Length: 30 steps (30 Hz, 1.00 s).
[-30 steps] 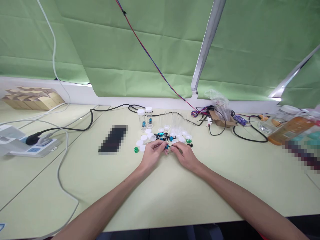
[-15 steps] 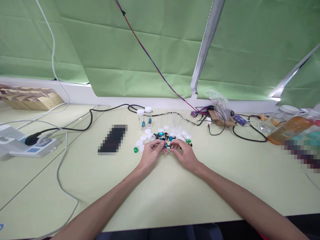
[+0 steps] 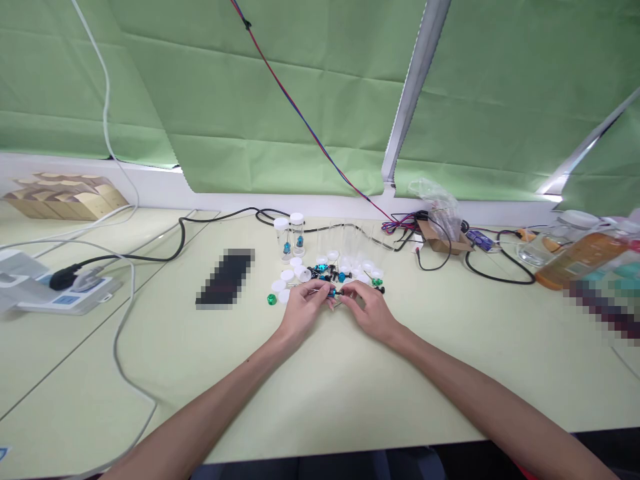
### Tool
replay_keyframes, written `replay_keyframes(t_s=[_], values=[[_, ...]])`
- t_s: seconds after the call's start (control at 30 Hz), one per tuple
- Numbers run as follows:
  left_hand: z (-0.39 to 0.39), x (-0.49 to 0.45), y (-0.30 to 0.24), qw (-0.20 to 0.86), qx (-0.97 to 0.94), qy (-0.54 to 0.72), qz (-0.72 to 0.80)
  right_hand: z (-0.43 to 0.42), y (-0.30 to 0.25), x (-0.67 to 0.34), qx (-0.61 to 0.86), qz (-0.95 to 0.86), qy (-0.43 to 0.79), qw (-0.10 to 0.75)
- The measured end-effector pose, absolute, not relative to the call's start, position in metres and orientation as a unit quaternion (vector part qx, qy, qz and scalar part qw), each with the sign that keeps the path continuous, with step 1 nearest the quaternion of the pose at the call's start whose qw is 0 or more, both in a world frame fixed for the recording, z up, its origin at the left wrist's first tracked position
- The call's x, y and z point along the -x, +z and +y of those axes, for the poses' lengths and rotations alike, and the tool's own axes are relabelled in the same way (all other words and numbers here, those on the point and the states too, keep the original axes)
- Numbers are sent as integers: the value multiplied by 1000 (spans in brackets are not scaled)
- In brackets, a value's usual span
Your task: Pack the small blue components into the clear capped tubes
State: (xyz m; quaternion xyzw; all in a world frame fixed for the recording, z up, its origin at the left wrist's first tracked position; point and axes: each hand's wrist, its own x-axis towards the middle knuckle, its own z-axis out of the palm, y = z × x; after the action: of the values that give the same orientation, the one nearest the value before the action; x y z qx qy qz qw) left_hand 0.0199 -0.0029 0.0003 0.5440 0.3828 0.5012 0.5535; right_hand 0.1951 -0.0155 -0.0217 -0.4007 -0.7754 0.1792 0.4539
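Observation:
My left hand (image 3: 303, 308) and my right hand (image 3: 369, 308) meet at the middle of the pale green table (image 3: 330, 393). Both pinch a small blue and black part (image 3: 334, 292) held between their fingertips. Just beyond lies a scatter of small blue, black and green parts (image 3: 334, 272) mixed with white caps (image 3: 287, 275). A green part (image 3: 271, 299) lies alone to the left. Two capped clear vials (image 3: 291, 239) with blue parts inside stand upright behind, and several open clear vials (image 3: 350, 241) stand to their right.
A blurred dark flat object (image 3: 226, 278) lies left of the hands. A white power strip (image 3: 60, 295) with a black plug and cables sits far left. Tangled wires, a cardboard box with a plastic bag (image 3: 440, 220) and bottles (image 3: 570, 257) line the back right. Green blinds hang behind.
Both hands stay pinched on the small part; the fingers shifted slightly, the right fingertips working at its black end. Nothing else moved.

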Motion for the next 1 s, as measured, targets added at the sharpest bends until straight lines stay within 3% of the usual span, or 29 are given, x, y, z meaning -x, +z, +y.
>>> replay_keyframes(t_s=[0.53,1.0], values=[[-4,-21,1,558,-546,496,380,-15,-23,-195,432,-780,177,418],[-3,-20,2,567,-523,508,383,-16,-21,-195,393,-774,182,463]])
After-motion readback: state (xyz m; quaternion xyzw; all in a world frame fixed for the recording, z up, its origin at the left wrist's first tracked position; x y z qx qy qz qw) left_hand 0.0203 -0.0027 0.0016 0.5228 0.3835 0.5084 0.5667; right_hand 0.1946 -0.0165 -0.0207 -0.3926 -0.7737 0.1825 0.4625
